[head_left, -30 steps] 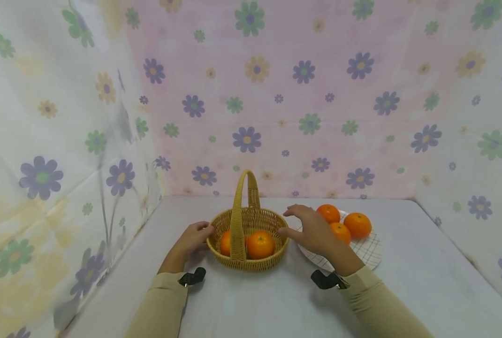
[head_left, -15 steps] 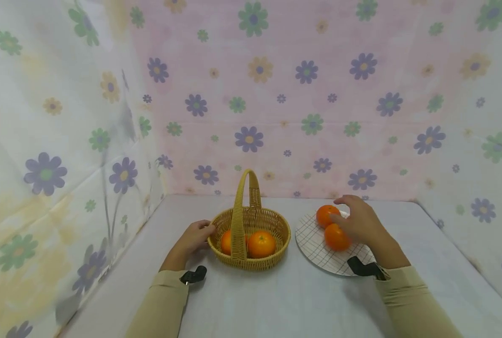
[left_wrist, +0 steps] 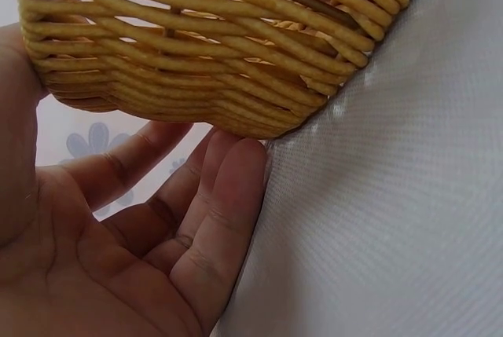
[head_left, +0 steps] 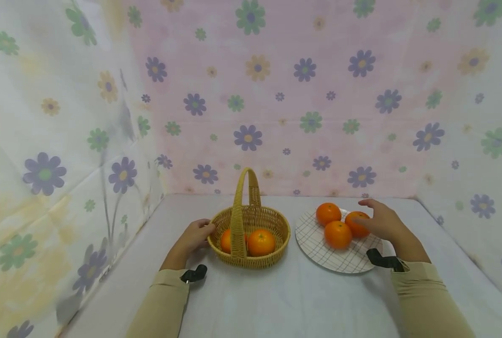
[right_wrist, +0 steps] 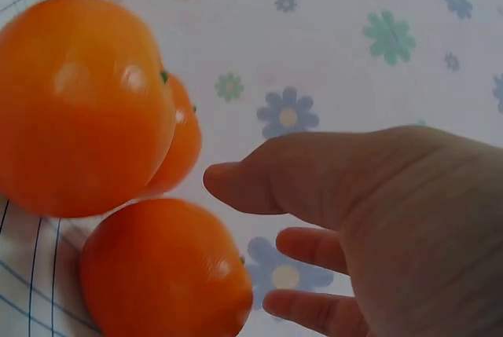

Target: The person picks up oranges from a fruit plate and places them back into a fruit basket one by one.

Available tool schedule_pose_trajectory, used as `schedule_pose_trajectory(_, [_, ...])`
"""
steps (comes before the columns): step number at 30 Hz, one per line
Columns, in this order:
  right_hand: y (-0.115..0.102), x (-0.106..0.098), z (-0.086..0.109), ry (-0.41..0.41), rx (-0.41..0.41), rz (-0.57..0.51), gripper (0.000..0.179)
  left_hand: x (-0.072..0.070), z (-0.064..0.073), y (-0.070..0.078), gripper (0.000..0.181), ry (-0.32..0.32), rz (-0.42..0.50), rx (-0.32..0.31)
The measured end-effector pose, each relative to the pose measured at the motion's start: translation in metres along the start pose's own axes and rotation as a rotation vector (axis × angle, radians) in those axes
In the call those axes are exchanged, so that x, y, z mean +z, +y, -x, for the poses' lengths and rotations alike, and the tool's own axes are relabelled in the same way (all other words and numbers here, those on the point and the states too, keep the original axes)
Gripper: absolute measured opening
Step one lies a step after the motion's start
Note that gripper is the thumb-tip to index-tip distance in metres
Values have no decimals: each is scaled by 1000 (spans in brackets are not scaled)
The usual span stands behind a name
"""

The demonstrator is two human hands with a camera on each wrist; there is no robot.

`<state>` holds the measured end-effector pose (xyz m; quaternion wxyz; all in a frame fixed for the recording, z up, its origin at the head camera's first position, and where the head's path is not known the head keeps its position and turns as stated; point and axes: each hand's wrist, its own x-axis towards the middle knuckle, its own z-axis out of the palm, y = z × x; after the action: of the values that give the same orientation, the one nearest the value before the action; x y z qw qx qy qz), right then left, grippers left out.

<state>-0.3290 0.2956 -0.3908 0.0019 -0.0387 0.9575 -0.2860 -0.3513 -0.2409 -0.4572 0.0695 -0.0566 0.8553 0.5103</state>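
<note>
My left hand (head_left: 193, 238) holds the left side of a yellow wicker basket (head_left: 284, 220) with a tall arched handle. In the left wrist view the fingers (left_wrist: 228, 203) meet the woven side low down, near the table. Inside the basket lie two oranges, one in plain sight (head_left: 261, 242) and one partly behind the handle. My right hand (head_left: 387, 226) is at the right of a round plate (head_left: 314, 249) with a dark grid pattern. Its thumb and fingers are spread beside the rightmost orange (head_left: 355, 224), holding nothing. A front orange (head_left: 338, 234) and a back orange (head_left: 328, 214) share the plate.
A white-covered table (head_left: 251, 300) bears the basket and plate. Flower-patterned cloth (head_left: 276, 103) hangs behind and along both sides. Both wrists carry black camera mounts (head_left: 193, 273).
My right hand has moved from beside the basket, across the plate, to its right side. My left hand keeps its place at the basket.
</note>
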Motion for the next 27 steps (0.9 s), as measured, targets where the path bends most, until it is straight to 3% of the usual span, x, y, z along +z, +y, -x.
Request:
schedule_pose_trajectory(7, [16,6,-1,-31,37,-11,75,3,1,0,49,-6,28,5])
schedule_pose_trajectory(20, [22,9,-7,-84,52,-113,83,0,2,-2,56,24,0,-18])
schedule_pose_trajectory(27, [30,8,-6,-81,53,-97,87,2,1,2,56,23,-5,-15])
